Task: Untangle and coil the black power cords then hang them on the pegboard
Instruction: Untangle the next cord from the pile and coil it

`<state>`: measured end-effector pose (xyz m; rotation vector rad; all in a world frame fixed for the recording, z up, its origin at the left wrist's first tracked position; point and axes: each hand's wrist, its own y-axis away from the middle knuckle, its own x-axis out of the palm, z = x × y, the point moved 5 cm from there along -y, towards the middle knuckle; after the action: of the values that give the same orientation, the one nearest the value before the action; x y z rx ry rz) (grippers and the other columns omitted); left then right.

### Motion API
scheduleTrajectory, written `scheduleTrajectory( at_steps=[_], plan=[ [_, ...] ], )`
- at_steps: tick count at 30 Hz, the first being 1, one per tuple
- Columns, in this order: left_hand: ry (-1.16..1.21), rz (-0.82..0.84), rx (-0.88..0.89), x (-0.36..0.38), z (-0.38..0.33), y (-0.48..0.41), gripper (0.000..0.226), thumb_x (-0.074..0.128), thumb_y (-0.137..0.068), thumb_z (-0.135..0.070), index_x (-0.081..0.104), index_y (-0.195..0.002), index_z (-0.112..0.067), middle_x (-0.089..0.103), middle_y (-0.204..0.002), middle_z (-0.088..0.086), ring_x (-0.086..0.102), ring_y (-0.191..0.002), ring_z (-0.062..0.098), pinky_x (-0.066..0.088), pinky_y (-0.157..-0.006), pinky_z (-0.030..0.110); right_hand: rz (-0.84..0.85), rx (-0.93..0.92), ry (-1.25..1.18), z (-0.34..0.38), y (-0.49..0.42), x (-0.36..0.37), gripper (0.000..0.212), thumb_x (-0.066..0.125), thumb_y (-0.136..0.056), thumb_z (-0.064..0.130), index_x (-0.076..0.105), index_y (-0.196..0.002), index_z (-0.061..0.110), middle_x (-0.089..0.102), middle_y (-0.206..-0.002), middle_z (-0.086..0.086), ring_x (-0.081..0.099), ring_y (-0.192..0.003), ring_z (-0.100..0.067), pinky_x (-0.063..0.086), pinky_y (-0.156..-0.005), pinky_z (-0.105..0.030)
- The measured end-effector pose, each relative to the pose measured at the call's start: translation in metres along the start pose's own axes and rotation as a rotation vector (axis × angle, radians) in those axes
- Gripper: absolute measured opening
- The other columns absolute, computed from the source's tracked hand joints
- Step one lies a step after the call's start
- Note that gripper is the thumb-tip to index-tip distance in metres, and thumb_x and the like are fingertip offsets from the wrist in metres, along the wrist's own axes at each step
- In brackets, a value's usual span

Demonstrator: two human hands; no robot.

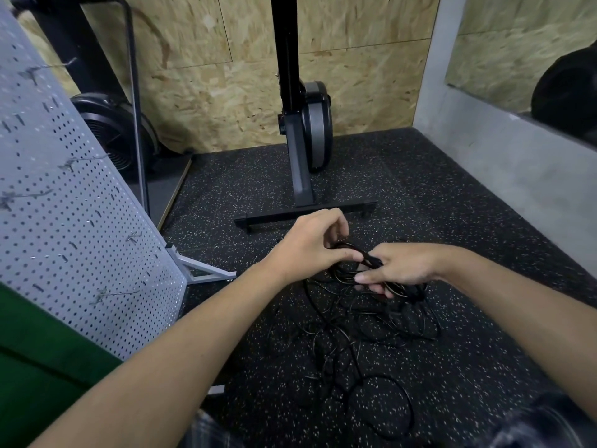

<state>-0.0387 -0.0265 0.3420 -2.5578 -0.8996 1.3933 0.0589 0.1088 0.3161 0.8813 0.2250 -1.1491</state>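
A tangle of thin black power cords (352, 331) lies spread on the speckled black floor below my hands. My left hand (310, 244) curls its fingers round a bunch of cord at the top of the tangle. Close beside it, my right hand (397, 266) grips a small bundle of cord loops, and strands hang from it down to the pile. A grey pegboard (64, 202) with several metal hooks stands tilted at the left, and no cord hangs on it.
An exercise machine (303, 150) with a black floor bar stands just beyond my hands. A fan-wheel machine (109, 134) sits behind the pegboard. The pegboard's white foot (200, 270) juts onto the floor. A grey wall (504, 163) runs along the right.
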Motion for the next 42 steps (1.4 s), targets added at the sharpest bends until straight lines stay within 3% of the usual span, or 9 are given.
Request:
scheduleTrajectory(
  at_steps=[6,11,18,23,26,30,34,38,42],
  plan=[
    [0.189,0.131,-0.294,0.006,0.028,0.006,0.042,0.061,-0.094,-0.065,0.067,-0.088,-0.024,0.065,-0.074,-0.009,0.056,-0.066,0.006,0.048,-0.067,0.027,0.018,-0.090,-0.163,0.004,0.001,-0.001,0.036,0.051,-0.108,0.041,0.067,-0.092,0.013,0.049,-0.063,0.007,0.054,-0.062,-0.010,0.049,-0.073,-0.030],
    [0.490,0.217,-0.438,0.017,0.032,0.017,0.078,0.045,-0.094,-0.073,0.066,-0.087,0.002,0.058,-0.066,0.004,0.051,-0.062,0.020,0.044,-0.063,0.027,0.006,-0.079,-0.488,0.000,0.004,-0.006,0.035,0.052,-0.105,0.039,0.062,-0.104,0.006,0.044,-0.065,0.005,0.047,-0.058,-0.011,0.044,-0.064,-0.027],
    [0.740,0.117,-0.561,0.014,0.047,0.029,0.036,0.053,-0.108,-0.038,0.054,-0.086,-0.010,0.057,-0.078,0.002,0.072,-0.080,0.021,0.058,-0.095,0.050,-0.175,-0.172,-0.905,0.002,0.011,-0.024,0.034,0.057,-0.101,0.037,0.063,-0.109,0.005,0.040,-0.064,0.005,0.041,-0.057,-0.011,0.045,-0.063,-0.029],
    [0.498,-0.175,-0.552,0.004,0.042,0.027,0.040,0.049,-0.111,-0.040,0.067,-0.088,-0.012,0.047,-0.056,-0.012,0.047,-0.051,0.011,0.047,-0.063,0.036,-0.393,-0.164,-0.663,0.019,0.008,-0.018,0.033,0.061,-0.103,0.039,0.072,-0.109,0.008,0.048,-0.066,0.006,0.048,-0.062,-0.011,0.042,-0.067,-0.028],
    [0.439,-0.271,-0.594,-0.005,0.021,0.024,0.033,0.047,-0.108,-0.042,0.077,-0.107,-0.031,0.064,-0.066,-0.014,0.066,-0.074,0.023,0.052,-0.077,0.045,-0.588,-0.180,-0.501,0.030,0.010,-0.019,0.026,0.070,-0.098,0.043,0.070,-0.081,0.023,0.060,-0.061,0.003,0.055,-0.059,-0.012,0.048,-0.066,-0.028],
    [0.525,-0.251,-0.589,-0.007,-0.004,0.023,0.044,0.037,-0.100,-0.025,0.074,-0.123,-0.038,0.075,-0.113,0.002,0.065,-0.118,0.031,0.049,-0.107,0.049,-0.688,-0.142,-0.575,0.028,0.002,-0.009,0.047,0.084,-0.073,0.062,0.078,-0.102,0.025,0.079,-0.088,-0.006,0.075,-0.074,-0.017,0.062,-0.088,-0.048],
    [0.770,-0.243,-0.491,-0.009,-0.020,0.024,0.042,0.040,-0.107,-0.002,0.078,-0.117,-0.019,0.080,-0.111,-0.001,0.074,-0.103,0.014,0.060,-0.088,0.030,-0.795,-0.174,-0.648,0.031,0.000,-0.002,0.042,0.086,-0.079,0.050,0.077,-0.109,0.023,0.080,-0.092,-0.009,0.071,-0.068,-0.015,0.064,-0.083,-0.047],
    [0.844,-0.315,-0.478,-0.004,-0.008,0.022,0.031,0.059,-0.104,-0.001,0.073,-0.125,-0.018,0.080,-0.106,0.004,0.075,-0.100,0.018,0.063,-0.086,0.038,-0.794,-0.218,-0.730,0.034,-0.003,0.000,0.030,0.084,-0.086,0.040,0.078,-0.108,0.020,0.077,-0.087,0.000,0.063,-0.061,-0.006,0.053,-0.062,-0.025],
    [0.893,-0.450,-0.603,-0.007,0.009,0.028,0.017,0.077,-0.092,-0.003,0.071,-0.108,-0.003,0.078,-0.092,0.020,0.075,-0.079,0.022,0.061,-0.067,0.027,-0.623,-0.233,-0.642,0.034,-0.008,-0.004,0.023,0.083,-0.087,0.036,0.080,-0.104,0.020,0.080,-0.095,-0.002,0.069,-0.077,-0.007,0.056,-0.072,-0.027]
  ],
)
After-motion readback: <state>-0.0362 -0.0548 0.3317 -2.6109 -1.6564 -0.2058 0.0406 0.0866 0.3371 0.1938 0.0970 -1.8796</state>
